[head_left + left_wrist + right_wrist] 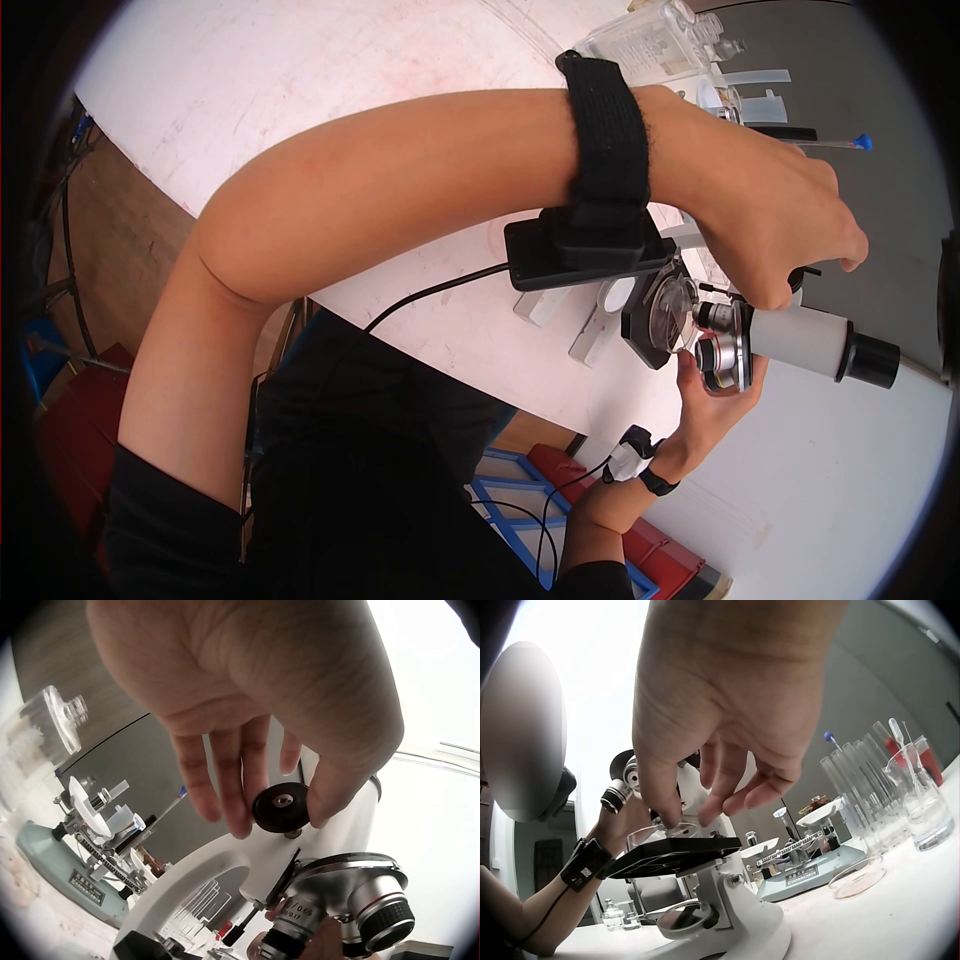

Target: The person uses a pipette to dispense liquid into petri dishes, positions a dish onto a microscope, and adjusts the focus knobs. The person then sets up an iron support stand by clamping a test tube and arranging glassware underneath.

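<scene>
A white microscope (800, 335) stands on the table, its objective lenses (382, 911) hanging over a black stage (675, 855). At its arm, my left hand (775, 200) has thumb and fingers about a round black focus knob (281, 808), which the left wrist view shows between them. A clear petri dish (664, 834) lies on the stage under the lenses. My right hand (731, 712) reaches over the stage from the other side, thumb and forefinger pinching at the dish's rim. In the head view, the nosepiece partly hides the fingers of my right hand (715, 405).
A green-based balance (810, 870) stands behind the microscope. Near it are several test tubes (855, 784), a glass beaker (930, 817) and another petri dish (857, 877). A clear bottle (645, 45) and white plastic pieces (595, 335) are also on the table (400, 60).
</scene>
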The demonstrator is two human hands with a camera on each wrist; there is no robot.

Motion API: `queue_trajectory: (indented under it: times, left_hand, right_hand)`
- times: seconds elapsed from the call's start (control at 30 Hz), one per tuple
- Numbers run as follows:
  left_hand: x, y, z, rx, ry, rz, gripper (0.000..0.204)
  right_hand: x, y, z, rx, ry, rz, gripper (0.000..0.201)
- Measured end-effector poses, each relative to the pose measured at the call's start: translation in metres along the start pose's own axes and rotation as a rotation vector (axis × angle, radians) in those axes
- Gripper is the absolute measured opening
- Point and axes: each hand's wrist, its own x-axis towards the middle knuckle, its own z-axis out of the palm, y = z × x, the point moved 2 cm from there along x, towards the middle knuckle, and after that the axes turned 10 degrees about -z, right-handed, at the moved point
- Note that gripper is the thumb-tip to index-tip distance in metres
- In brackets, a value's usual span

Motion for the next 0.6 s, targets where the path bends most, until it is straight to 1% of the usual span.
queue_trajectory:
  times: [0.37, 0.43, 0.47, 0.53, 0.6]
  left_hand:
    - [0.0005, 0.0000, 0.0005, 0.004, 0.030, 0.013, 0.057]
    - [0.0014, 0.0000, 0.0004, -0.002, 0.036, 0.015, 0.057]
    - [0.0029, -0.0004, 0.0002, 0.002, 0.011, -0.001, 0.058]
    - [0.0036, -0.0019, 0.0012, 0.001, -0.011, -0.017, 0.058]
    - [0.0053, -0.0014, 0.0034, 0.030, 0.073, 0.017, 0.057]
  right_hand:
    - [-0.0009, 0.0010, -0.0002, 0.017, 0.015, 0.014, 0.075]
    - [-0.0012, -0.0005, 0.0005, 0.075, 0.042, 0.043, 0.080]
    - [-0.0012, -0.0021, 0.0010, 0.076, 0.042, 0.043, 0.080]
    - [-0.0014, -0.0038, 0.0023, 0.170, 0.036, 0.113, 0.087]
    - [-0.0018, -0.0019, 0.0012, 0.187, 0.022, 0.100, 0.090]
